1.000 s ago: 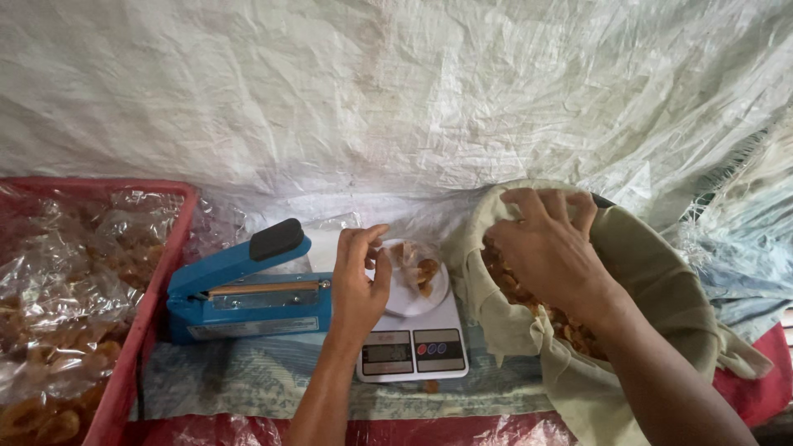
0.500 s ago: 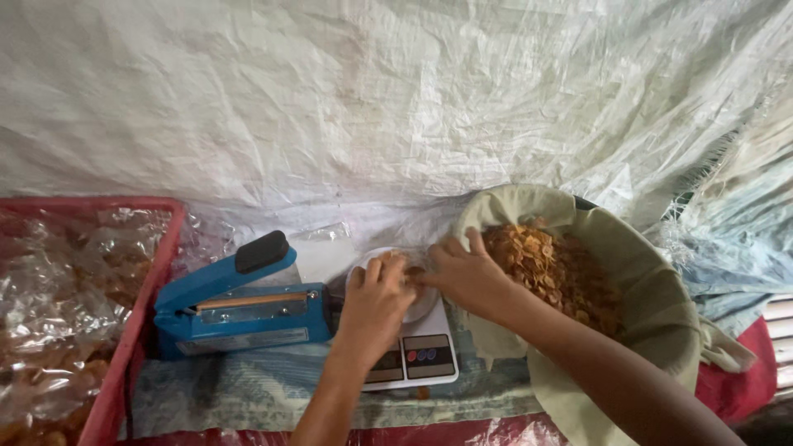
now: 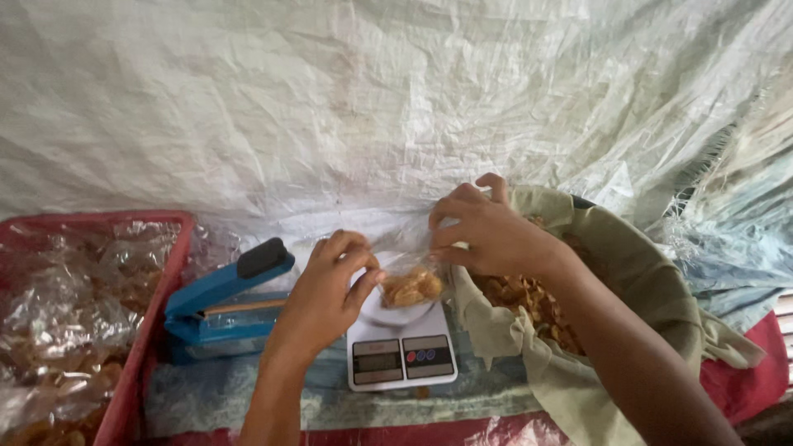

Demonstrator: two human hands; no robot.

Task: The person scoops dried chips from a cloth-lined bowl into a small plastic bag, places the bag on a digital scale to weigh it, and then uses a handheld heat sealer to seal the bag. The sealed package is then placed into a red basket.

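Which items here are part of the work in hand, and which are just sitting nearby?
In use: left hand and right hand, both holding the clear bag of fried snacks; white kitchen scale beneath it; cloth-lined basket of snacks.

Nearby: blue heat sealer; red crate of filled bags.

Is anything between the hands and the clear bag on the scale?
Nothing visible. The left hand and right hand both grip the mouth of the clear bag, which sits directly on the scale with golden snacks inside.
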